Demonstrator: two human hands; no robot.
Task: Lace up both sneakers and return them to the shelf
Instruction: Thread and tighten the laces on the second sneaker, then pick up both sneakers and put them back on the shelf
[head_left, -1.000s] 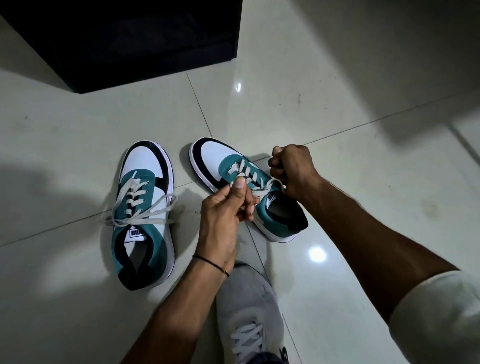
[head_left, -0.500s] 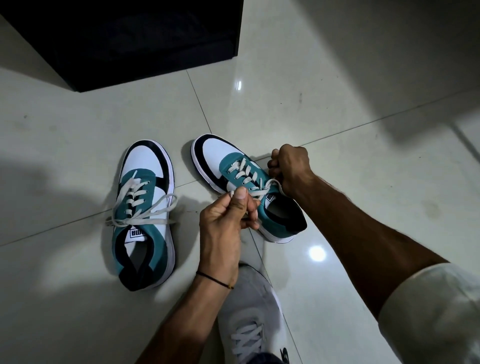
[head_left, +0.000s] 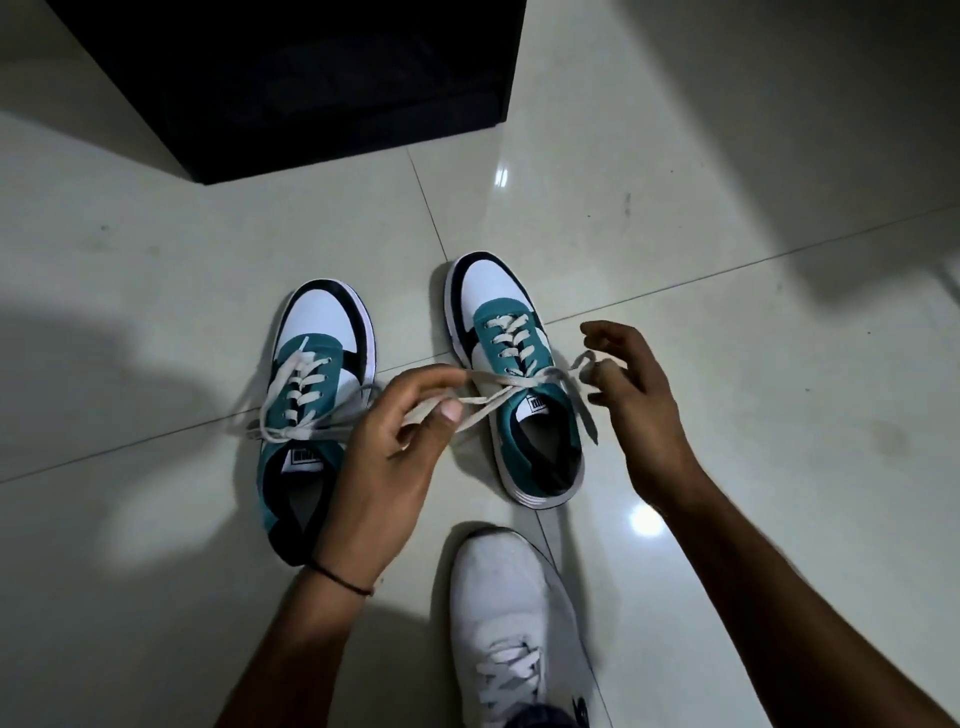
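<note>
Two teal, white and black sneakers stand side by side on the tiled floor. The left sneaker (head_left: 317, 395) has its off-white laces tied in a loose bow. On the right sneaker (head_left: 519, 384) the lace (head_left: 524, 384) is stretched sideways across the top eyelets. My left hand (head_left: 395, 457) pinches the lace's left strands between thumb and fingers. Just right of the shoe, my right hand (head_left: 639, 405) has its fingers spread, with a small lace loop around one fingertip.
A black shelf unit (head_left: 311, 78) stands on the floor behind the sneakers, at the top left. My own foot in a white shoe (head_left: 514, 623) rests at the bottom centre. Glossy pale tiles (head_left: 779, 260) spread out to the right.
Both hands have moved apart and drawn the right sneaker's lace out sideways. My right hand has gone from a closed fist to spread fingers. The camera has come closer.
</note>
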